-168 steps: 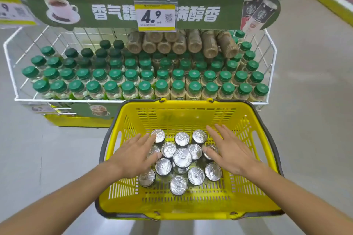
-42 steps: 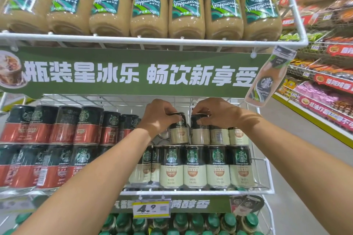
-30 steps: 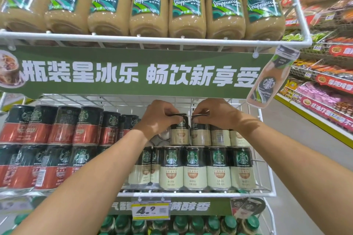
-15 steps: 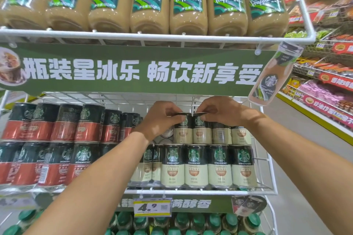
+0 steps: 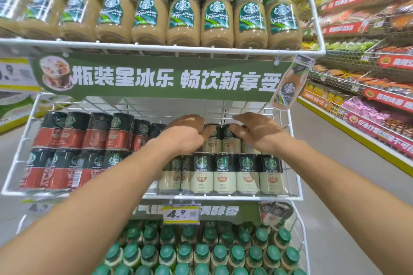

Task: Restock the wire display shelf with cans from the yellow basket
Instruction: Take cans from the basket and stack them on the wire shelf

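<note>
On the middle tier of the white wire display shelf (image 5: 223,197), a front row of cream-and-black cans (image 5: 224,174) stands upright. Two more cream cans sit on top of that row, side by side. My left hand (image 5: 186,135) curls round the top of the left upper can (image 5: 211,140). My right hand (image 5: 257,131) holds the top of the right upper can (image 5: 230,140) with thumb and fingers. Both cans stand upright and touch each other. The yellow basket is out of view.
Red-and-black cans (image 5: 96,138) fill the left half of the same tier, two layers high. Frappuccino bottles (image 5: 183,22) line the tier above, behind a green banner (image 5: 156,78). Green-capped bottles (image 5: 201,252) fill the tier below. Store shelving (image 5: 368,96) runs along the aisle at right.
Since the basket view, both hands have carried a can each up to the middle tier. Over the last second the two cans settled side by side on the front row.
</note>
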Motion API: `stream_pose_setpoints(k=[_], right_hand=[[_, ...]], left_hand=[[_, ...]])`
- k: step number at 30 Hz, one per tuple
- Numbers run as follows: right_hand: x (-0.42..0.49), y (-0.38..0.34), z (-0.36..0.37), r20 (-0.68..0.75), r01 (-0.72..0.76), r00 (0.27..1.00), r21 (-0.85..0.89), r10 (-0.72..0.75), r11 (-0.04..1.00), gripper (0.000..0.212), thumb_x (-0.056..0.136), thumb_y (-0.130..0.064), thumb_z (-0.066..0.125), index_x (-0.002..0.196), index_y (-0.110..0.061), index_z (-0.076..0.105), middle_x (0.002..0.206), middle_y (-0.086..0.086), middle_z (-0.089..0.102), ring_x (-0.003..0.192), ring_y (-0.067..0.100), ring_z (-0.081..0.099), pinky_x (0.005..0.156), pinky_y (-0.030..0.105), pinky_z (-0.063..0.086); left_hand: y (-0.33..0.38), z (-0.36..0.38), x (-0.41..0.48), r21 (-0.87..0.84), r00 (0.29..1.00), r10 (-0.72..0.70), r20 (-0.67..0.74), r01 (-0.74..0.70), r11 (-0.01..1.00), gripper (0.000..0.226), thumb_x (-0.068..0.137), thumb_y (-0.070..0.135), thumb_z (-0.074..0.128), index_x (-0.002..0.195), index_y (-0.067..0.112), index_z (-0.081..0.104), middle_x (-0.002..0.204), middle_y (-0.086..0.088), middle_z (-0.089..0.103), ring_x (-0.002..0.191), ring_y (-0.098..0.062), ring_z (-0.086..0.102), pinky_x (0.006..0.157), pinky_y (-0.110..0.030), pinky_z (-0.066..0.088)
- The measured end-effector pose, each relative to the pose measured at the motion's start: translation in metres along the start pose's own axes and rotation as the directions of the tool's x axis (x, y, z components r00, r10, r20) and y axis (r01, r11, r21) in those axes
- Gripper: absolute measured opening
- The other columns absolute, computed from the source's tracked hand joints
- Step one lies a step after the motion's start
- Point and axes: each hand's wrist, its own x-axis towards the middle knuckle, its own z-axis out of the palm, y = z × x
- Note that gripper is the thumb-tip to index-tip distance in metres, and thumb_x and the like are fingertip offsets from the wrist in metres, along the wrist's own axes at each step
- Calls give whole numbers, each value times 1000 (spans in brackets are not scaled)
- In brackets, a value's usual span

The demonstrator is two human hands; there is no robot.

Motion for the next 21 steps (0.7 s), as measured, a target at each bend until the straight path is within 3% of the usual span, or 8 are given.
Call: stream_pose_setpoints(k=[2,3,6,9,11,14,17,21], right_hand=[[-23,-7,-1,75,36,997,-52,-32,998,72,99,-73,22,149,-28,45,157,3,47,138,25,51,114,43,38],[-34,-11,-1,99,41,995,-85,-32,996,76,98,-75,18,144,-25,52,152,5,53,133,25,55,113,43,41],[-65,-25,3,95,34,995,-149,-20,988,82,94,-79,14,118,-16,62,117,10,69,107,27,64,98,48,51],[-96,-33,14,90,41,996,-201,-23,979,77,99,-73,20,153,-22,40,150,17,50,137,38,47,110,49,38],[-119,-39,21,104,41,994,-192,-21,981,83,97,-74,17,162,-24,23,164,15,32,151,36,28,120,51,27],[-153,-42,35,116,3,993,-186,19,982,86,96,-76,15,164,-24,17,171,11,19,158,33,15,126,52,20],[-188,-42,56,132,-7,991,-187,33,982,81,99,-73,19,164,-24,19,170,12,21,157,34,17,125,53,23],[-236,-38,93,130,-28,990,-184,52,983,82,98,-72,19,163,-23,22,169,12,23,157,35,17,125,55,22]], left_hand=[[-1,-6,-23,43,999,30,35,-32,999,70,99,70,21,94,16,67,79,0,65,73,-16,66,84,-41,58],[-2,-7,-35,77,999,48,25,-50,996,73,98,71,20,89,15,67,72,3,60,66,-15,62,77,-39,58],[-1,-6,-74,204,994,113,-6,-110,973,70,97,73,17,91,18,61,93,-5,66,87,-22,64,80,-44,53],[2,5,-108,236,989,143,42,-149,960,77,100,69,21,136,10,55,142,-17,58,134,-35,53,110,-52,44],[6,15,-131,215,988,142,58,-151,965,81,101,69,20,148,8,45,154,-17,48,145,-32,42,118,-50,36],[12,34,-162,191,985,147,88,-161,968,81,100,71,19,144,10,48,151,-15,50,142,-34,44,117,-50,37],[15,58,-191,184,978,188,96,-203,962,70,99,69,21,120,11,54,119,-10,61,122,-36,55,99,-48,47],[10,104,-228,185,962,253,98,-267,946,83,97,71,15,135,8,53,135,-15,61,127,-35,56,103,-51,46]])
